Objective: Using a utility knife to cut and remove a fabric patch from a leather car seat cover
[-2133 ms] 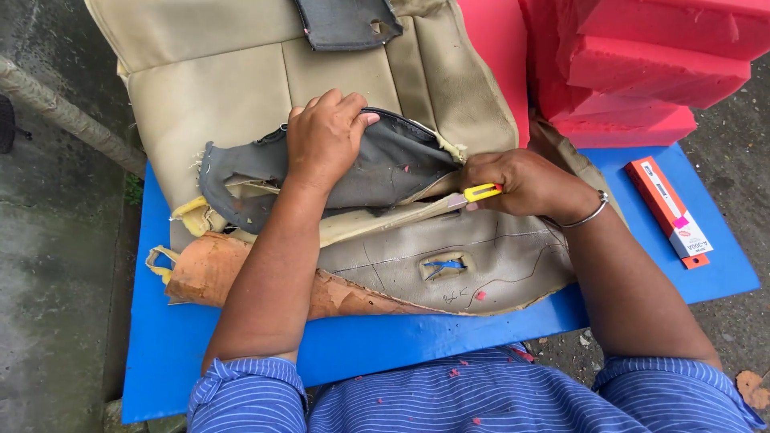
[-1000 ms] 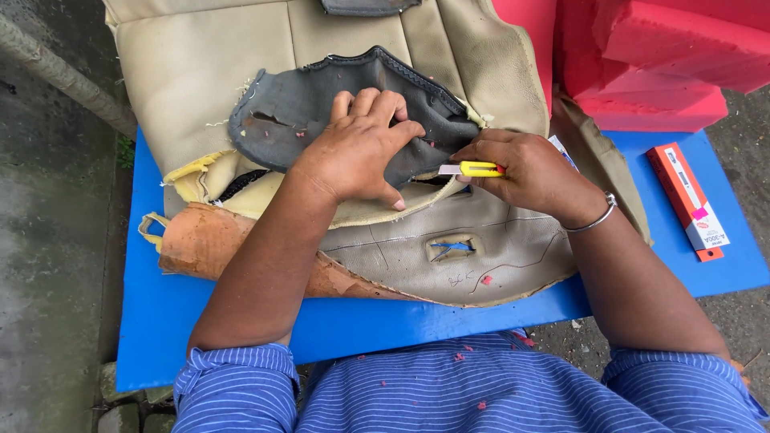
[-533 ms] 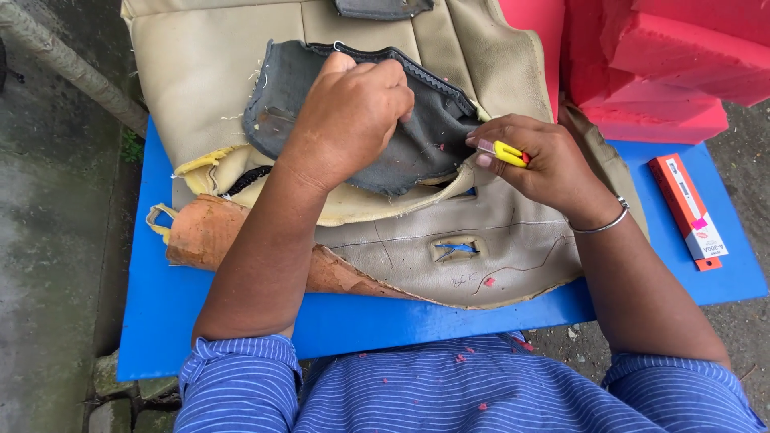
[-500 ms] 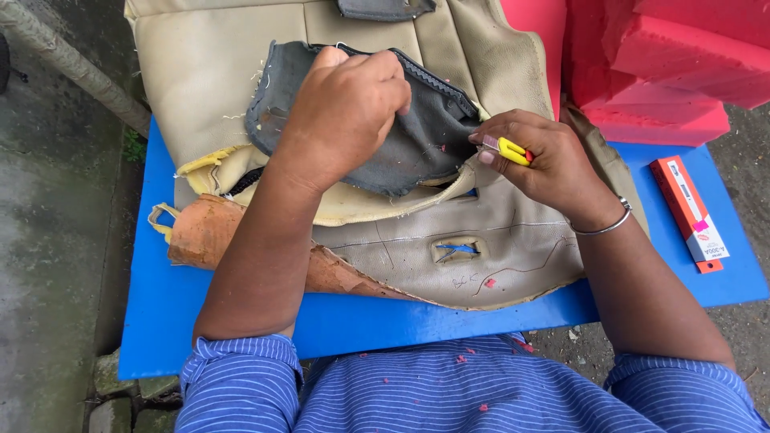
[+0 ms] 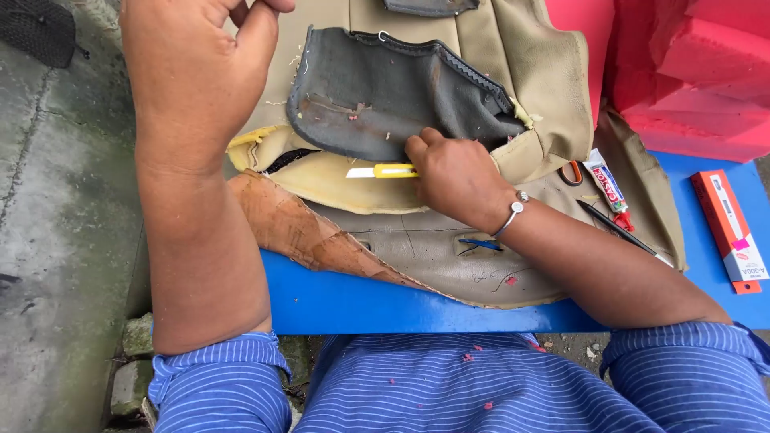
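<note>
Right hand [image 5: 457, 172] grips a yellow utility knife [image 5: 383, 171], blade end pointing left, pressed against the lower edge of the grey fabric panel [image 5: 393, 96] on the beige seat cover [image 5: 529, 80]. Knife lies just left of the fist, between grey panel and yellow foam edge [image 5: 321, 188]. Left hand [image 5: 196, 68] is raised near the camera, off the cover, fingers loosely curled, holding nothing visible. Glue tube [image 5: 607, 186], pen [image 5: 622, 232] and orange box [image 5: 728, 228] lie right of the wrist on the blue table [image 5: 353, 305].
</note>
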